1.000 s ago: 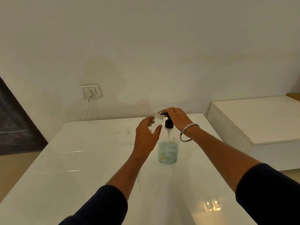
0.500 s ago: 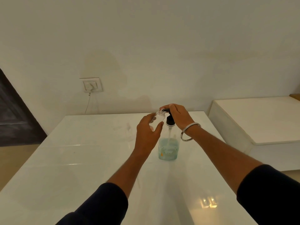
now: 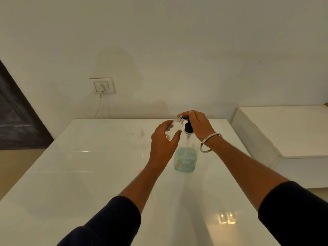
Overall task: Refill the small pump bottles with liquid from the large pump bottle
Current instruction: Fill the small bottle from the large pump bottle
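Hands first: my left hand curls round the small bottle, holding it tilted with its open neck just under the spout, while my right hand lies over the black pump head, fingers bent down on it. The table carries the big bottle near its centre, at about twelve o'clock from me, blue liquid low inside. A second small bottle stands at roughly nine o'clock of it. To do this well, I'd keep the neck tight against the spout and press slowly, straight down, so the base doesn't tip. Both forearms reach forward, the right wrist arched with a steel bangle.
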